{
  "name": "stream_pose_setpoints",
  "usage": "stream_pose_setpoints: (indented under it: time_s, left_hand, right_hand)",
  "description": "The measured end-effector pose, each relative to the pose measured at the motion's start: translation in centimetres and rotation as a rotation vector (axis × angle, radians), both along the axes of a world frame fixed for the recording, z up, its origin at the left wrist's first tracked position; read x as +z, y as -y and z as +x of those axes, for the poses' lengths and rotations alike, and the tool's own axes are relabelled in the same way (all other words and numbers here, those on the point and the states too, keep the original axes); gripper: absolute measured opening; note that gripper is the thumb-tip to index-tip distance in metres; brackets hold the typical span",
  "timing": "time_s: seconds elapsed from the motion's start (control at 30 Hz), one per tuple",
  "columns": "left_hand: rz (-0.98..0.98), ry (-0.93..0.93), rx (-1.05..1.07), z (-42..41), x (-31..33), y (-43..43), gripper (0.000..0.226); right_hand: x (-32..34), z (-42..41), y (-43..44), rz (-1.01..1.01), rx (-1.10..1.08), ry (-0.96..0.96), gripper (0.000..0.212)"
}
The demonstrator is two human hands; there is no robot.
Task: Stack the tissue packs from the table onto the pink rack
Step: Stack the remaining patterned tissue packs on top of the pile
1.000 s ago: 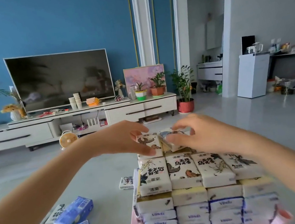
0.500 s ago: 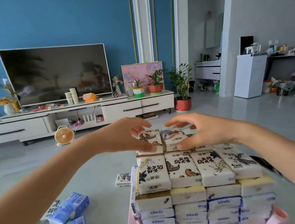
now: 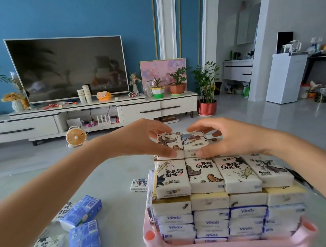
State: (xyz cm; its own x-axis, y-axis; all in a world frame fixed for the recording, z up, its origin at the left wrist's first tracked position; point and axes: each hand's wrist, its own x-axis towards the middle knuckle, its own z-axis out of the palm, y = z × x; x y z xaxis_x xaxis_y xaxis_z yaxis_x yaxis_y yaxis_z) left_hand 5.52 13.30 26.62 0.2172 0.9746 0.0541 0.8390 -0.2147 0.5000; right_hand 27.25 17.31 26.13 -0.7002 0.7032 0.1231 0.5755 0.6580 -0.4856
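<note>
Your left grip (image 3: 139, 141) curls thumb and fingers round a white plastic-wrapped tissue pack with brown drawing (image 3: 169, 144); your right grip (image 3: 228, 139) pinches a white plastic-wrapped tissue pack with blue drawing (image 3: 194, 142) likewise; both packs touch side by side atop the stacked packs (image 3: 205, 176) on the pink plastic rack (image 3: 152, 245); blue rectangular packs (image 3: 80, 211) lie loose on the pale grey worktop (image 3: 113, 180).

The tissue packs (image 3: 173, 178) wear thin, slightly shiny plastic film. The pink rack (image 3: 150, 246) is smooth matt plastic; the table (image 3: 117, 211) looks glossy.
</note>
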Motion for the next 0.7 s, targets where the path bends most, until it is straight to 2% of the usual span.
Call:
stream_pose_setpoints:
  time_s: [0.1,0.17,0.27,0.33,0.37,0.43,0.5,0.57,0.63,0.7]
  left_hand:
    - [-0.024,0.037,-0.003,0.1,0.1,0.3,0.077]
    - [-0.009,0.086,0.000,-0.3,0.3,1.3,0.089]
    - [0.077,0.238,0.131,-2.5,-0.5,4.5,0.072]
    - [0.167,0.280,0.271,-4.9,-3.4,7.0,0.055]
    - [0.208,0.295,0.347,-6.2,-5.8,8.2,0.041]
    - [0.249,0.354,0.541,-9.0,-11.3,10.8,0.019]
    - [0.279,0.274,0.718,-11.6,-16.3,13.6,0.019]
    - [0.291,0.144,0.840,-14.2,-19.1,15.9,0.028]
    - [0.216,0.044,0.956,-16.2,-20.4,17.5,0.044]
    - [0.046,-0.134,1.062,-17.8,-21.4,18.7,0.065]
  right_hand:
    - [0.3,0.0,1.0,0.017,-0.034,-0.003,0.072]
    - [0.8,-0.1,2.7,0.109,-0.081,-0.063,0.078]
    - [0.3,-0.7,7.6,0.137,0.018,-0.428,0.048]
    - [-2.0,-2.1,11.6,-0.019,0.197,-0.618,0.032]
    - [-4.0,-3.4,13.3,-0.098,0.287,-0.637,0.031]
    - [-8.5,-6.8,16.1,-0.172,0.407,-0.572,0.030]
    - [-12.9,-10.8,17.4,-0.235,0.436,-0.504,0.028]
    - [-17.2,-14.0,17.2,-0.230,0.422,-0.369,0.029]
    - [-20.2,-16.0,16.4,-0.215,0.410,-0.215,0.029]
    - [-22.0,-16.8,15.8,-0.323,0.351,-0.240,0.022]
